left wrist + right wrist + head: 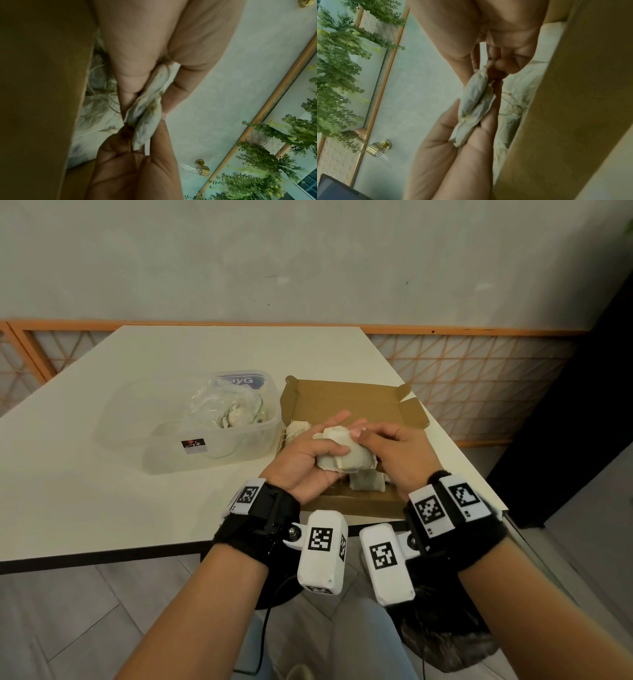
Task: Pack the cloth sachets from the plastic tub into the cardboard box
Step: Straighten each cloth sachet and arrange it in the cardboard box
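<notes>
Both hands meet over the open cardboard box (346, 398) near the table's front right. My left hand (310, 457) holds a small stack of pale cloth sachets (346, 455), thumb on top and fingers beneath. My right hand (387, 450) pinches the same sachets from the right with thumb and fingertips. In the left wrist view the sachets (147, 112) sit edge-on between both hands' fingers; the right wrist view shows the sachets (476, 106) the same way. More sachets (364, 482) lie in the box under the hands. The clear plastic tub (212, 436) stands left of the box with a crumpled bag inside.
The white table (102, 474) has its front edge just under my wrists and its right edge close beside the box. An orange lattice rail (479, 371) runs along the wall behind. The box flap (412, 412) sticks out at the right.
</notes>
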